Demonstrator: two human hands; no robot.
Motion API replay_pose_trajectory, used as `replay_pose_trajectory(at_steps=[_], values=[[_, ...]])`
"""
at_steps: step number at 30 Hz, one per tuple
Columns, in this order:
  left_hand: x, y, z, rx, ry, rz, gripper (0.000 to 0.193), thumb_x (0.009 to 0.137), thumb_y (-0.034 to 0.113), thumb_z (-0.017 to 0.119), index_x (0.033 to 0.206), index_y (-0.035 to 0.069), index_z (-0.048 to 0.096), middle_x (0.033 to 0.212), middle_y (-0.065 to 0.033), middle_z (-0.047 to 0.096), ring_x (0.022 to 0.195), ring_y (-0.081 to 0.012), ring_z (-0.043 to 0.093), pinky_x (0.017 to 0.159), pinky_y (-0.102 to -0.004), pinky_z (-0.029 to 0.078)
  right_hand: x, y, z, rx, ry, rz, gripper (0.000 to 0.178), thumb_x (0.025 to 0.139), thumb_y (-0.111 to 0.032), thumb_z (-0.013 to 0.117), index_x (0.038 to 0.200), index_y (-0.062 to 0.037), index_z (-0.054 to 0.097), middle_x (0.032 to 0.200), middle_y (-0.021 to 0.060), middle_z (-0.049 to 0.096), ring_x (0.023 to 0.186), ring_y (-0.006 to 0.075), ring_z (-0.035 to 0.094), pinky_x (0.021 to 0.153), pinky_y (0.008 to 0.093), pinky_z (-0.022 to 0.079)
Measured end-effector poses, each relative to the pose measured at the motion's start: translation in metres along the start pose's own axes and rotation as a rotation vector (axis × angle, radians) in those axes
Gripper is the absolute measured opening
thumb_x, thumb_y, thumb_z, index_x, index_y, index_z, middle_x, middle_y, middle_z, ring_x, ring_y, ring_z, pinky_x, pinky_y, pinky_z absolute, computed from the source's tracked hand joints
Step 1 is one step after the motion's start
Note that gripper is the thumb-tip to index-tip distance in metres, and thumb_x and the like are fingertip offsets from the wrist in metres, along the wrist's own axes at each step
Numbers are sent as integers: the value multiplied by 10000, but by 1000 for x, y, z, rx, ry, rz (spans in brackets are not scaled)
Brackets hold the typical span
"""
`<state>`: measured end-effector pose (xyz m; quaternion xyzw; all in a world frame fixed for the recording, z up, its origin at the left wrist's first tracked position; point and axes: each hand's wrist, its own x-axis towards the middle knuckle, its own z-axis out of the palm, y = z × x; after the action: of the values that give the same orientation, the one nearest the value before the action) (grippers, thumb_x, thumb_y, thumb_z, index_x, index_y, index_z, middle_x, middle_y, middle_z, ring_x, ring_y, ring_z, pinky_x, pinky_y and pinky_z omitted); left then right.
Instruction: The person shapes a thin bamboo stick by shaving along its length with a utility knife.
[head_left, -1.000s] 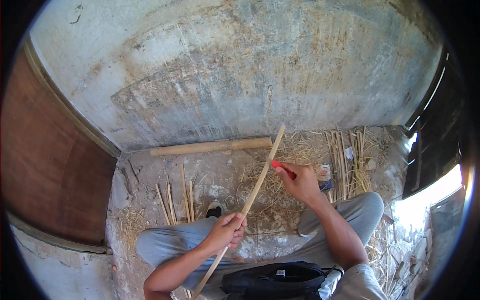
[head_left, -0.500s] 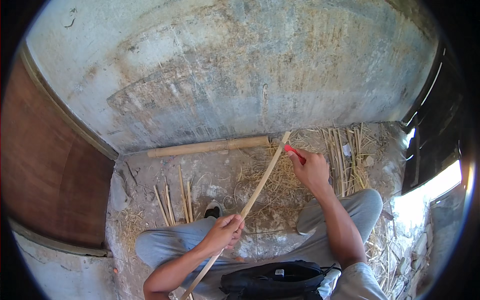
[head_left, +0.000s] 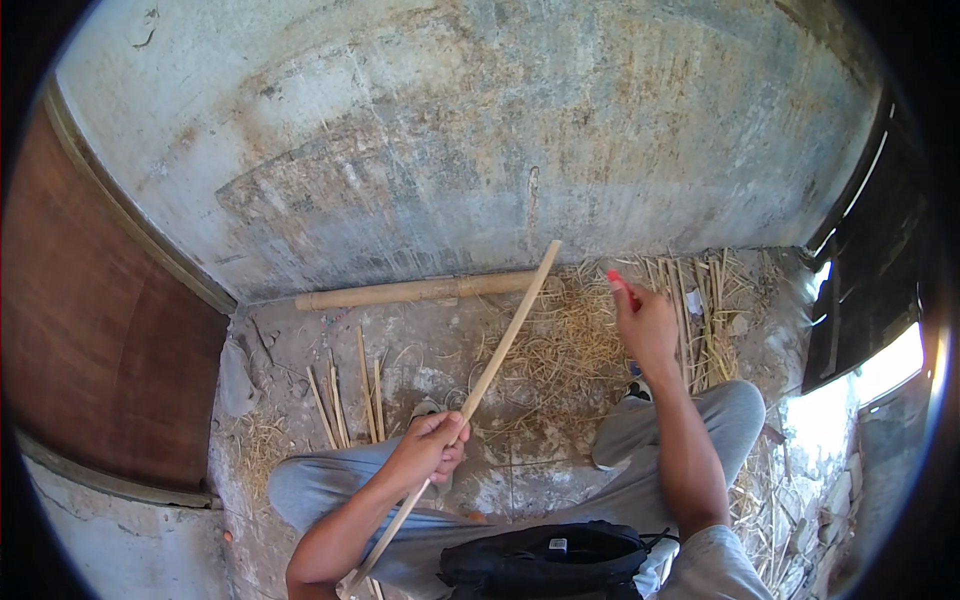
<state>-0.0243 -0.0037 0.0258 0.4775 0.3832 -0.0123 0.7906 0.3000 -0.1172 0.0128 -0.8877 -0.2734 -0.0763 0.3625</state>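
Observation:
My left hand (head_left: 430, 448) is closed around a long, pale bamboo strip (head_left: 510, 335). The strip slants from beside my left forearm up toward the wall, its far end in the air. My right hand (head_left: 650, 328) is closed on a small red-handled tool (head_left: 619, 281); a blade cannot be made out. A gap separates this tool from the strip. Beneath both hands are my bent legs in grey trousers (head_left: 340, 485), with a black bag (head_left: 540, 563) at my lap.
A bamboo pole (head_left: 420, 291) lies along the foot of the stained wall (head_left: 520, 130). Thin shavings (head_left: 570, 350) litter the floor. Several strips (head_left: 335, 405) lie at left, more strips (head_left: 690, 320) at right. A brown door panel (head_left: 110, 320) stands on the left.
My right hand with the red tool has moved right, away from the strip. My left hand has shifted slightly left and nearer, and the strip's far end has swung left and upward in the picture.

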Motion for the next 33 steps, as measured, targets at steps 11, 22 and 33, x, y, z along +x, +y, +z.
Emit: replay_pose_trajectory(at_steps=[11,22,33], values=[[18,-13,3,-5,47,39,307,1080,323,407,950,59,495,640,21,370,501,-64,300,422,-237,278,-60,-41,8,290,-392,-167,361,903,-412,680,1004,-74,755,618,159,628,556,324,643,550,408,491],[18,-14,7,-26,52,48,303,1080,316,413,950,57,503,640,34,363,492,-44,279,416,-222,267,-69,-41,8,693,-624,43,385,913,-335,729,1063,20,716,691,-32,592,609,28,449,520,240,364],[17,-13,7,-6,55,47,301,1081,320,405,975,56,505,661,22,360,512,-62,294,439,-231,282,-64,-38,14,891,-588,181,353,824,-130,818,1120,0,675,724,-61,601,617,5,472,539,194,347]])
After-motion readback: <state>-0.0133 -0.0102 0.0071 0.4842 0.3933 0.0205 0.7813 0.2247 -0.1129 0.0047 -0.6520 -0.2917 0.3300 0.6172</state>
